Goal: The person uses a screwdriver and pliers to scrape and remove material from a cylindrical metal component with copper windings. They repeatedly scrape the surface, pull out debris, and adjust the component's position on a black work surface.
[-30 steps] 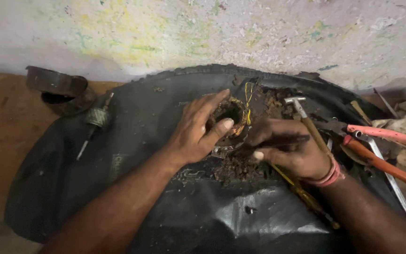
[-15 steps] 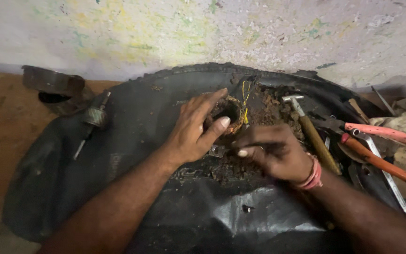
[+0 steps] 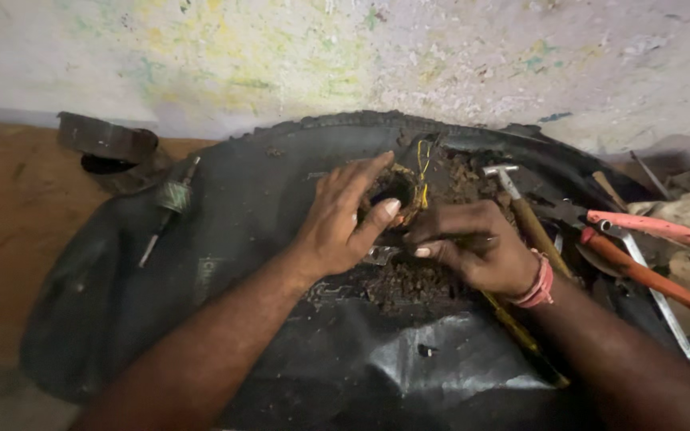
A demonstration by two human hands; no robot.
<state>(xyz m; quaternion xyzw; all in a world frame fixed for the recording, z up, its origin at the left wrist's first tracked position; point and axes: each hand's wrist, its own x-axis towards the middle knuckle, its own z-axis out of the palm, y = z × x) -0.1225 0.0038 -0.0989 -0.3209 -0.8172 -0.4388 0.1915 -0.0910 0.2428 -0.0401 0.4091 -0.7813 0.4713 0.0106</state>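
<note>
My left hand (image 3: 343, 220) grips a small round dirty motor part (image 3: 395, 191) with a dark hole and yellow wires (image 3: 422, 177) sticking out, holding it on a black rubber sheet (image 3: 233, 263). My right hand (image 3: 473, 250), with a pink band on its wrist, is closed around a thin dark tool whose tip reaches toward the part. Brown crumbly debris (image 3: 409, 279) lies under both hands.
A hammer (image 3: 521, 207) lies right of the hands, next to red-handled pliers (image 3: 640, 247) and a metal wrench (image 3: 664, 307). A small rotor on a shaft (image 3: 171, 201) and a dark metal block (image 3: 105, 142) lie at the left. A stained wall stands behind.
My right hand has slid left, away from the hammer and closer to the round part. My left hand has stayed on the part.
</note>
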